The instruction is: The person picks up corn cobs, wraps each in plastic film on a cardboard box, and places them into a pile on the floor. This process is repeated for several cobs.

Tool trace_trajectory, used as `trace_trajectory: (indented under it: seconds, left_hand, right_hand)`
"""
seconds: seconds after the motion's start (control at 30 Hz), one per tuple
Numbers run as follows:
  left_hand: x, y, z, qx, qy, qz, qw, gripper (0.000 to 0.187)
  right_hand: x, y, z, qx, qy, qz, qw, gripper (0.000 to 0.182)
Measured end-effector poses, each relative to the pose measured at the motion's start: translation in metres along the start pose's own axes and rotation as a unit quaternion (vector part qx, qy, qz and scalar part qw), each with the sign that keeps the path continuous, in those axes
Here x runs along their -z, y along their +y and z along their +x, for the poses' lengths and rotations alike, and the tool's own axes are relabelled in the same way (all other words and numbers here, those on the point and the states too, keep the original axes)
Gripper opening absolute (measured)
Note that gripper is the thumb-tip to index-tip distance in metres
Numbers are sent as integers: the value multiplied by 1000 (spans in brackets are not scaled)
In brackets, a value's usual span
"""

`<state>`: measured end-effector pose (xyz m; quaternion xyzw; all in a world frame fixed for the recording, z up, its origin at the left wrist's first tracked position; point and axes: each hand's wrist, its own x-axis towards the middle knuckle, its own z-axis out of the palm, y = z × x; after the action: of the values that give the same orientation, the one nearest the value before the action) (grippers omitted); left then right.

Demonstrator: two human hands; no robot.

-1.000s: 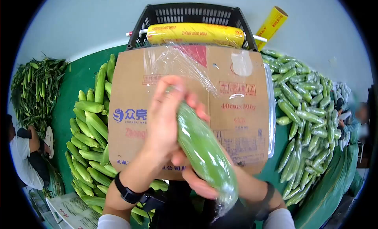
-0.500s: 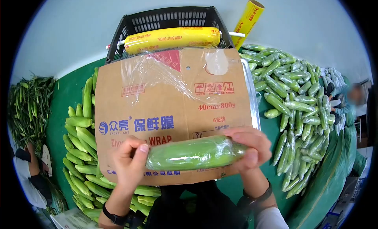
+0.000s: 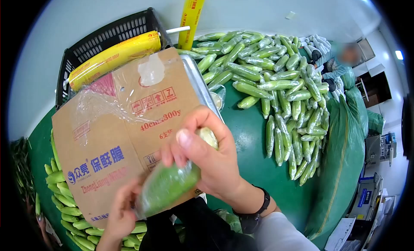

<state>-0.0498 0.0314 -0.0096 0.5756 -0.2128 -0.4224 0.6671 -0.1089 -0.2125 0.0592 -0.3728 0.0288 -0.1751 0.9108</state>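
Observation:
A green ear of corn [image 3: 166,190] in clear plastic wrap is held tilted over the lower edge of a flat cardboard sheet [image 3: 142,104]. My right hand [image 3: 213,158] wraps round its upper end, where a pale tip pokes out beside the fingers. At the lower end, the fingers and thumb of my left hand [image 3: 120,212] close about the wrapped corn, slightly smeared by motion. Loose crinkled film [image 3: 103,106] lies on the cardboard above.
A black crate [image 3: 116,33] holds a yellow roll of wrap [image 3: 116,57]. Wrapped corn [image 3: 280,85] is heaped on the green floor at right, near a green sack [image 3: 336,173]. Unwrapped corn [image 3: 71,210] lies at left. Another person [image 3: 340,65] is at the far right.
My view has turned to the right, so the cardboard and crate appear further left and tilted. The corn has swung from nearly level to slanting, its right end raised by my right hand.

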Motion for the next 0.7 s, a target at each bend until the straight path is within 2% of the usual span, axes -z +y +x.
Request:
trace_trajectory:
  seconds: [0.03, 0.1, 0.13, 0.17, 0.2, 0.27, 0.3, 0.37, 0.4, 0.47, 0.5, 0.57, 0.6, 0.67, 0.7]
  left_hand:
    - [-5, 16, 5, 6, -22, 59, 998, 74]
    - [-14, 40, 16, 18, -63, 179, 982, 89]
    - [5, 37, 21, 92, -242, 181, 949, 94]
    - [-5, 53, 30, 192, -338, 97, 916, 92]
    - [-11, 62, 41, 159, -380, 118, 904, 92]
    - [-28, 69, 46, 146, -339, 73, 927, 89]
    - [-38, 70, 47, 163, -257, 13, 952, 87]
    - [-55, 73, 56, 152, -178, -6, 972, 84]
    - [-62, 76, 66, 121, -177, 32, 976, 83]
    - [-65, 77, 78, 83, -183, 127, 971, 79]
    - [-64, 74, 83, 80, -194, 183, 960, 76]
    - [-61, 68, 87, 72, -211, 294, 930, 70]
    - [-57, 66, 82, -53, -156, 453, 876, 62]
    - [-39, 55, 61, -71, -86, 522, 846, 57]
    - [-27, 48, 50, -82, -52, 554, 827, 55]
  right_hand:
    - [2, -2, 1, -15, 16, -10, 1000, 48]
    - [5, 0, 0, 24, -120, 25, 992, 50]
    - [11, 1, 8, 79, -270, 75, 957, 51]
    - [15, 1, 15, 114, -385, 121, 908, 52]
    - [16, 0, 18, 125, -436, 154, 878, 53]
    - [23, -8, 15, 132, -386, 198, 891, 56]
    - [28, -2, 13, 145, -314, 247, 905, 58]
    - [36, 4, -4, 85, -138, 257, 953, 61]
    - [39, 3, -20, 6, -36, 215, 976, 63]
    - [52, 22, -49, 12, 52, 83, 995, 63]
    - [65, 38, -63, 99, 41, -1, 994, 62]
    - [88, 18, -89, 28, 221, 128, 966, 55]
    - [118, 7, -97, 50, 308, 137, 940, 53]
    - [189, -19, -113, 90, 489, 106, 861, 50]
    - [246, -32, -134, 116, 504, 104, 849, 50]
